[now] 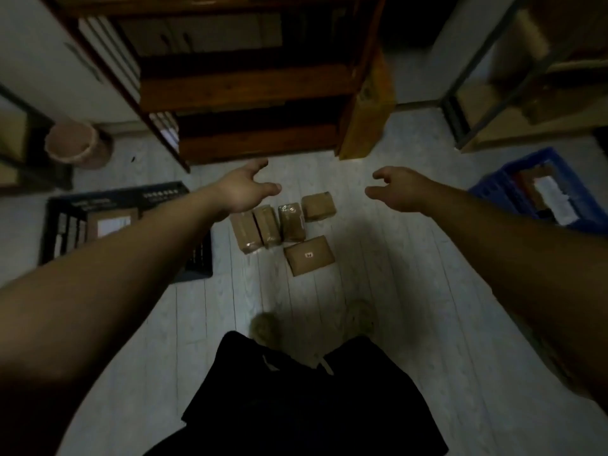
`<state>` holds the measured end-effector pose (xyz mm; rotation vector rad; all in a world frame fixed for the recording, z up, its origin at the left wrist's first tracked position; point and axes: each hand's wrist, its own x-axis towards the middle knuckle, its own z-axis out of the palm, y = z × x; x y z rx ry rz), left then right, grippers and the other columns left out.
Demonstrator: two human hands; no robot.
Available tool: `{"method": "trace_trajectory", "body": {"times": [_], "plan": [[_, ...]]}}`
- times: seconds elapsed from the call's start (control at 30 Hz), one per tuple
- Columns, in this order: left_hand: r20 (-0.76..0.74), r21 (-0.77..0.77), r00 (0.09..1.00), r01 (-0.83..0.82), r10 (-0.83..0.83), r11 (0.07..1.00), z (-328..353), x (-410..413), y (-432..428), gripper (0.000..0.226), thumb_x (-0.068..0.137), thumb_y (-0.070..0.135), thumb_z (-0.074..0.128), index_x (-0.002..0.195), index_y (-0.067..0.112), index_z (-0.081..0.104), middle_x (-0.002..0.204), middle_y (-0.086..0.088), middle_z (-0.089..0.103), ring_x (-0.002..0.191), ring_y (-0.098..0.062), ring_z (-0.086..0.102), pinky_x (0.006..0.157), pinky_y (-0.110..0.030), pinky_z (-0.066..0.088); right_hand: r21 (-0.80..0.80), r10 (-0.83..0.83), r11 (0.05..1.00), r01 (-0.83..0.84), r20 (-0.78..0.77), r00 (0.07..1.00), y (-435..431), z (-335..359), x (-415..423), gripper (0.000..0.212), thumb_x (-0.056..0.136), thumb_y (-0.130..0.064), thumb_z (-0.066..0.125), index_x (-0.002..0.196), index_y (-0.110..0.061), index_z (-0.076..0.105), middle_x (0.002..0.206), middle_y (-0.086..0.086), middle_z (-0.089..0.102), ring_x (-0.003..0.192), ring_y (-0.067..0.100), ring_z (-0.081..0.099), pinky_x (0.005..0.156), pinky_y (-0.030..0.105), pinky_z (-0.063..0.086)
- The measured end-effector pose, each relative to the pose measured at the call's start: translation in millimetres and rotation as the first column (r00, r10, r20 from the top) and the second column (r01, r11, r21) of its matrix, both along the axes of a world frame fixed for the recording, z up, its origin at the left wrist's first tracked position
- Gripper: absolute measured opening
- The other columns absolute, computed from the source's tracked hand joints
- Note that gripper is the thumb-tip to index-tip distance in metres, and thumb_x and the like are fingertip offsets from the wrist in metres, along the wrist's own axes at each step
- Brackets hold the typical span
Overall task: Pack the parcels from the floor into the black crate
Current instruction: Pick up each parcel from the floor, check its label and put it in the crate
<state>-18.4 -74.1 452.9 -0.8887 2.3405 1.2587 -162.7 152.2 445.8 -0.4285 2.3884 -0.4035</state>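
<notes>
1. Five parcels (283,228) are lying on the floor (378,291) in one cluster. Three are touching side by side, long axes running away from me. A square parcel (318,205) is sitting just right of their far ends, and a labelled parcel (309,260) is lying just nearer me.
2. I am holding my left hand (245,189) above the cluster's far-left corner, fingers spread and gripping nothing. The leftmost parcel (245,233) is lying just below them, toward me.
3. My right hand (399,189) is hovering right of the cluster, fingers loosely curled apart and empty, so the left is nearer.
4. Left of the cluster, the black crate (62,225) is holding one boxed parcel (113,222). I judge the left hand better placed for the carry.
5. Well right of the cluster, a blue crate (503,182) is sitting.
</notes>
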Motion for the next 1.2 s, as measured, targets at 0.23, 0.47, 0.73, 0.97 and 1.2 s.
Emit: {"method": "trace_trajectory", "body": {"times": [0.23,0.47,0.73,0.97,1.2], "plan": [[0.149,0.068,0.971,-0.197,0.185,0.978,-71,-13,29,0.067,0.093,0.029,0.054,0.150,0.026,0.019,0.155,-0.009,0.025,0.136,-0.029,0.034,0.102,-0.033,0.032,0.041,0.231,0.970,-0.241,0.172,0.958,2,-89,-48,0.060,0.094,-0.040,0.052,0.145,-0.015,0.034,0.150,0.010,0.036,0.133,0.027,0.040,0.099,0.029,0.035],[0.254,0.112,0.949,-0.219,0.185,0.969,-209,-41,37,0.065,0.093,0.027,0.056,0.149,0.020,0.023,0.149,-0.010,0.035,0.134,-0.027,0.037,0.103,-0.032,0.033,0.076,0.142,0.983,-0.169,0.281,0.949,11,-245,-72,0.064,0.094,-0.042,0.053,0.147,-0.015,0.030,0.152,0.011,0.033,0.134,0.027,0.040,0.104,0.032,0.035],[0.293,0.140,0.926,-0.286,0.237,0.948,-427,-53,43,0.060,0.093,0.025,0.057,0.145,0.015,0.031,0.149,-0.008,0.036,0.136,-0.025,0.034,0.097,-0.024,0.031,0.093,0.138,0.980,-0.176,0.320,0.937,2,-459,-68,0.066,0.095,-0.039,0.052,0.149,-0.013,0.024,0.151,0.012,0.033,0.130,0.028,0.043,0.095,0.028,0.038],[0.363,0.162,0.864,-0.427,0.348,0.890,-606,-52,52,0.062,0.093,0.021,0.057,0.146,0.011,0.027,0.146,-0.012,0.038,0.128,-0.027,0.043,0.088,-0.025,0.035,0.033,0.052,0.997,-0.070,0.378,0.924,-14,-644,-58,0.080,0.088,-0.032,0.064,0.151,-0.017,0.017,0.143,0.010,0.043,0.121,0.029,0.050,0.095,0.036,0.046],[0.446,0.307,0.762,-0.624,0.470,0.719,-679,-51,70,0.038,0.091,0.026,0.058,0.126,0.016,0.047,0.124,-0.007,0.050,0.098,-0.020,0.045,0.064,-0.026,0.038,0.071,-0.282,0.955,0.289,0.524,0.804,-19,-724,-38,0.084,0.080,-0.021,0.069,0.150,-0.020,0.023,0.147,0.014,0.039,0.125,0.035,0.047,0.102,0.048,0.044]]}}
